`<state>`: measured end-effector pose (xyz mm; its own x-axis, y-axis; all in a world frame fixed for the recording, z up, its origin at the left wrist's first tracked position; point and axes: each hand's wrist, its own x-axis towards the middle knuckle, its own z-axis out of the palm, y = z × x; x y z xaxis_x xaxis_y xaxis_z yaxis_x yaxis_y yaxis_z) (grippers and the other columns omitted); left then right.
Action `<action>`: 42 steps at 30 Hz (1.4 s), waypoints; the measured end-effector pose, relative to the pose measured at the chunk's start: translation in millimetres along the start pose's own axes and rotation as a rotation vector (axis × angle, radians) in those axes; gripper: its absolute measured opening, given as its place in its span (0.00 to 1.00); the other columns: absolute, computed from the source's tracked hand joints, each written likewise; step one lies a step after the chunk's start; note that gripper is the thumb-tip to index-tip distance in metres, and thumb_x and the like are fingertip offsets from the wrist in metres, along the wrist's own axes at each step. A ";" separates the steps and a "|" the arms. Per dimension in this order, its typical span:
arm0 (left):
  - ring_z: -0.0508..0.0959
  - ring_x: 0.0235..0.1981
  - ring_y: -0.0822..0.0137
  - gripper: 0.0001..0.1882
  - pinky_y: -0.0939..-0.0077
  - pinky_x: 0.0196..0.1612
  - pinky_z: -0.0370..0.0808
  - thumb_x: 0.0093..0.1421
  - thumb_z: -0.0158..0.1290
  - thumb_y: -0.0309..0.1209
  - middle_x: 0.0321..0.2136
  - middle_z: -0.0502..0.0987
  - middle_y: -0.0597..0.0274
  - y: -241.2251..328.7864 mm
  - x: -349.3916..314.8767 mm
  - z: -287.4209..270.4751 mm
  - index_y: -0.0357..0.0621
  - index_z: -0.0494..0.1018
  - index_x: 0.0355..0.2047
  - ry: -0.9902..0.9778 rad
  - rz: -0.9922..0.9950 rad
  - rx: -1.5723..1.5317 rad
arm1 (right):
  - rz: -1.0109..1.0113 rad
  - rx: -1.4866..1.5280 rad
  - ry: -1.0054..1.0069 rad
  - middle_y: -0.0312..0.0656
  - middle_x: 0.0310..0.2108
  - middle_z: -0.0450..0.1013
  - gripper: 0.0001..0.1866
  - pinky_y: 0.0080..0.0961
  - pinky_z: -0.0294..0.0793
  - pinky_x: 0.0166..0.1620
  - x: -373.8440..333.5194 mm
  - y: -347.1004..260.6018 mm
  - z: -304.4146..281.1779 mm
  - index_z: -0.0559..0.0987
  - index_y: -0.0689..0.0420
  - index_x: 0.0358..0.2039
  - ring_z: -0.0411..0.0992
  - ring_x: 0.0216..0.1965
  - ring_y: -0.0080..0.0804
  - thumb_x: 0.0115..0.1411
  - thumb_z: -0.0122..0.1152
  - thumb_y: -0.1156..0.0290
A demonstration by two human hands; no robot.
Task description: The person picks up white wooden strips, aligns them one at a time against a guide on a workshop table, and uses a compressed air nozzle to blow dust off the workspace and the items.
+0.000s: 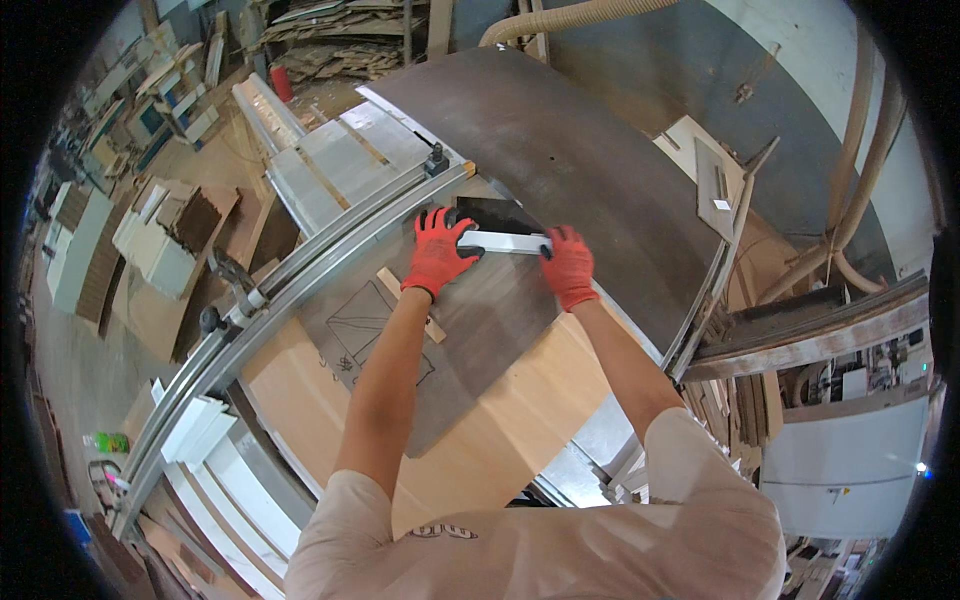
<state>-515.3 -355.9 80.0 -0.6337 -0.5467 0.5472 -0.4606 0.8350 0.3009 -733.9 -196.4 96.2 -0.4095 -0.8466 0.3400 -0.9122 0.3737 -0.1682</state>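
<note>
we're at a sliding table saw. our left hand (437, 252) in a red glove is clamped on the left end of a flat pale bar (503, 241), thumb wrapped under it. our right hand (568, 266), gloved the same, pinches the bar's right end. so both grips are closed on the bar, not spread.

the bar lies across a small black panel (492, 214), which sits on a larger grey-brown board (480, 330) on the saw table (560, 150). the bar and the black panel are touching, right at the near edge of the panel. we can't tell whether the bar is a separate straightedge or part of the piece.

progress, as a judgement only: the panel looks placed and squared up near the sliding rail (330, 255), with the rail stop (435, 160) just beyond it. we see no fresh offcut, no visible blade, so the cut itself reads as not yet made. positioning done or nearly done; feed is what's left.

a thin wood strip (400, 295) lies on the grey-brown board beside our left wrist. the beige sheet (520, 410) sits underneath, closer to us.
</note>
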 end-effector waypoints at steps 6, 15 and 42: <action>0.73 0.30 0.67 0.15 0.70 0.34 0.70 0.55 0.65 0.36 0.32 0.74 0.65 102.5 -3.8 5.8 0.50 0.72 0.37 0.460 -0.779 -0.973 | 0.277 0.296 -0.142 0.53 0.53 0.73 0.40 0.40 0.72 0.56 -5.2 103.7 19.8 0.69 0.55 0.60 0.71 0.56 0.51 0.45 0.74 0.64; 0.68 0.18 0.73 0.17 0.75 0.22 0.67 0.55 0.67 0.37 0.21 0.70 0.70 160.2 -7.0 67.9 0.54 0.65 0.28 0.302 -1.311 -1.769 | 0.110 0.325 0.009 0.51 0.39 0.79 0.25 0.37 0.77 0.45 0.3 89.9 -8.7 0.74 0.58 0.46 0.79 0.42 0.48 0.46 0.73 0.72; 0.78 0.24 0.69 0.17 0.73 0.27 0.77 0.54 0.63 0.26 0.28 0.80 0.58 -12.9 -400.5 -247.7 0.37 0.75 0.43 1.334 -1.237 -0.750 | -0.052 0.906 -0.247 0.48 0.40 0.79 0.18 0.33 0.77 0.43 -343.7 -154.5 -48.2 0.78 0.61 0.44 0.78 0.39 0.39 0.52 0.70 0.74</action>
<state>-101.6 -132.5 50.4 0.7316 -0.6639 -0.1547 0.3299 0.1462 0.9326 -453.0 55.1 50.0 -0.2588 -0.9492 0.1787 -0.5270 -0.0163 -0.8497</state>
